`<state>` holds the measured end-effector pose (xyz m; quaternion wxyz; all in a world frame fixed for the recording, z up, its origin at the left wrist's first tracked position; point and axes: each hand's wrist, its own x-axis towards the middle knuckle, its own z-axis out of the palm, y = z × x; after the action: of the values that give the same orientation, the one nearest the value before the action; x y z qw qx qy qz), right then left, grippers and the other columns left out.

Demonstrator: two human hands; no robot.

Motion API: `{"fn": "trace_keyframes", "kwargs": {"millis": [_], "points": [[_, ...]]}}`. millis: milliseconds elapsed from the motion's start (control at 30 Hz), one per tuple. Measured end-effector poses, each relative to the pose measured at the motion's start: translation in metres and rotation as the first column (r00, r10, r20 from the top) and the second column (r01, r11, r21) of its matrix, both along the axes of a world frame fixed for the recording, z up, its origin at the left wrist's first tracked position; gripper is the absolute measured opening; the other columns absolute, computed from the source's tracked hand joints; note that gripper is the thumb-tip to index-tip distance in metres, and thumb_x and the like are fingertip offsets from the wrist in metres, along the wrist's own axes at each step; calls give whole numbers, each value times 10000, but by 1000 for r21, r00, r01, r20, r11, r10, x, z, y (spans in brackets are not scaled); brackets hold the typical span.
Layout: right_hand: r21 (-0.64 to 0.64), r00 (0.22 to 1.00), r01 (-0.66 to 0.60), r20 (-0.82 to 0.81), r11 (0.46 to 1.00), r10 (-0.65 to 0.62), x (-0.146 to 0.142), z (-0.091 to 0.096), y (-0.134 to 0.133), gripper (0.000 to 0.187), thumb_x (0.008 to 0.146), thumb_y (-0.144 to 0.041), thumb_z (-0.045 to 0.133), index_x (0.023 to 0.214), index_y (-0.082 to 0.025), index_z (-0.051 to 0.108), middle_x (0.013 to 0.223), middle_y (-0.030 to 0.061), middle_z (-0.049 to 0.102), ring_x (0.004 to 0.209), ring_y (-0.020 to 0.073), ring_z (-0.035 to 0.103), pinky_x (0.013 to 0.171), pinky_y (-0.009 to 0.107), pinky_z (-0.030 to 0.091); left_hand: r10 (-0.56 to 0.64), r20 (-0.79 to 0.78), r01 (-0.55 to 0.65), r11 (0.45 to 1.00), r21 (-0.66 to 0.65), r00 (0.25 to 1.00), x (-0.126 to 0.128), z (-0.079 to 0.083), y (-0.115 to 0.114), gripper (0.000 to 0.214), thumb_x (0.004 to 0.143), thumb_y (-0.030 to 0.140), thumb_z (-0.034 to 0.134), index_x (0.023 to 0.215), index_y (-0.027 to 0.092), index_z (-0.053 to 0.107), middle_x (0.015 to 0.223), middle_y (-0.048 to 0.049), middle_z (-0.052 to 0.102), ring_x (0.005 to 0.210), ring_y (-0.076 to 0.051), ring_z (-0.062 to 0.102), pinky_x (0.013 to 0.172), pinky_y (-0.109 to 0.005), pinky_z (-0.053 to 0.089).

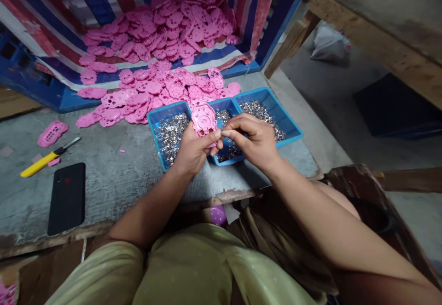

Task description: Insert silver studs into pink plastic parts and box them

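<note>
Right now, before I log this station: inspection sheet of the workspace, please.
Surface: grey worn tabletop, front edge chipped.
Job's things: pink part held over three blue trays of small metal pieces; pink pile behind.
Clutter: yellow knife, black phone, stray pink piece at left.
Fingers: left hand grips the pink part; right hand pinched at its edge, contents too small to tell.
Cables: nothing seen.
Surroundings: striped sack lining a blue crate; wooden bench at right.

My head-worn camera faces forward and down, close above the blue tray (286, 113); the pink pile (165, 33) lies beyond it.
</note>
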<state>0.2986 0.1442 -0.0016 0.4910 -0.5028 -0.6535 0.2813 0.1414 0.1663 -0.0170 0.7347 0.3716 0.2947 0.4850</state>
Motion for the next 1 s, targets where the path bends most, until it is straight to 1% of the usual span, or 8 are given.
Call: {"fn": "trace_keyframes", "kwargs": {"millis": [100, 167, 333, 433, 567, 667, 833, 1000], "points": [[109, 990, -54, 133, 993, 39, 2, -3, -2, 300, 959, -491, 655, 771, -264, 716, 862, 66, 723, 807, 217, 646, 802, 393, 538, 8, -9, -9, 1000, -21, 1000, -1, -2, 2, 514, 624, 240, 911, 931, 195, 501, 708, 32, 647, 504, -80, 598, 396, -176, 369], [139, 987, -80, 149, 987, 59, 4, -5, -1, 241, 979, -411, 632, 827, -261, 743, 901, 71, 731, 838, 213, 658, 811, 387, 543, 18, -19, -19, 999, -39, 1000, -2, -3, 3, 519, 609, 240, 910, 919, 195, 496, 695, 34, 640, 500, -77, 593, 394, -172, 363], [73, 995, -97, -30, 993, 100, 4, -7, 1, 80, 897, -238, 738, 851, -266, 797, 911, 41, 746, 871, 189, 680, 831, 360, 546, 23, -49, -26, 998, -58, 999, -4, 1, 5, 483, 609, 212, 869, 916, 201, 496, 649, 49, 640, 480, -71, 577, 387, -161, 356], [-19, 985, -106, -137, 994, 102, 4, -4, 1, 48, 849, -289, 798, 806, -270, 805, 897, 38, 743, 876, 194, 674, 836, 370, 545, -9, -42, 6, 997, -76, 999, -5, 3, 5, 460, 606, 205, 864, 896, 191, 507, 625, 52, 631, 474, -69, 571, 382, -153, 349], [-107, 982, -93, -176, 990, 74, 4, 1, 1, 234, 807, -463, 837, 723, -257, 765, 835, 45, 718, 838, 211, 644, 792, 379, 522, -60, -12, 59, 995, -82, 998, -6, 4, 3, 447, 610, 208, 884, 865, 178, 518, 646, 37, 634, 474, -61, 566, 374, -152, 334], [-105, 985, -103, -147, 989, 88, 3, 2, 2, 299, 826, -486, 811, 685, -243, 707, 776, 36, 684, 779, 200, 606, 759, 367, 483, -56, -29, 54, 997, -63, 998, -4, 2, 1, 470, 628, 234, 904, 889, 183, 518, 665, 27, 652, 473, -74, 575, 373, -165, 345], [-152, 994, -83, -85, 985, 71, 4, 0, 4, 312, 885, -452, 726, 699, -225, 622, 726, 12, 625, 712, 171, 539, 725, 338, 426, 151, -163, -133, 985, 113, 975, 2, -5, -3, 516, 655, 261, 922, 981, 216, 524, 690, 44, 638, 492, -98, 576, 397, -201, 374], [-160, 998, -34, 51, 986, 43, 4, -5, 4, 301, 900, -414, 689, 697, -225, 572, 720, 8, 605, 695, 167, 505, 712, 328, 407, 405, -381, -268, 892, 364, 831, 3, -13, -3, 420, 664, 164, 879, 971, 218, 598, 798, 37, 636, 662, -110, 569, 602, -234, 484]]}}
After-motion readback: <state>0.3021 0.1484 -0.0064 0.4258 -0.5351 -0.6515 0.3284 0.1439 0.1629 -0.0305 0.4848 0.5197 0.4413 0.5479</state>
